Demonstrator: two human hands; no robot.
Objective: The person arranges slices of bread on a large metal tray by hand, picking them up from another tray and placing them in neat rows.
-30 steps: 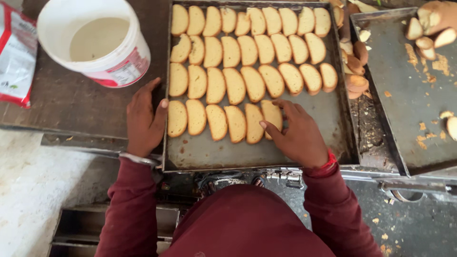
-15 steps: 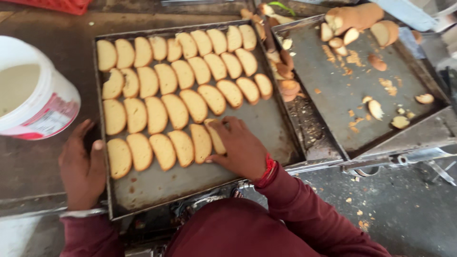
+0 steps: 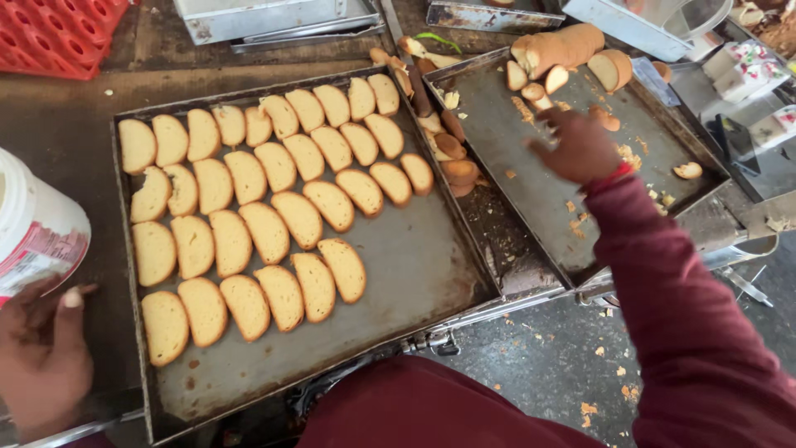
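The cut bread pieces (image 3: 535,83) lie at the far end of the right tray (image 3: 531,191), beside the loaf (image 3: 564,46). The right hand (image 3: 580,148) hovers just near them, fingers spread, empty. They look light and crumbly; best pinched by the crust edges. The left hand (image 3: 41,357) rests by the white bucket (image 3: 37,228), loosely curled, beside the left tray (image 3: 398,274) of rusk slices (image 3: 265,232).

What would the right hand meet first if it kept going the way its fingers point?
Probably the cut slices beside the loaf on the right tray; the right hand points toward them, though its height is unclear.

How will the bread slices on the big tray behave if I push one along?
The slices look flat, dry and toasted, so probably stiff and light, sliding easily on the metal tray. Crumbs on the other tray suggest they chip. Packed rows mean neighbours likely shift too.
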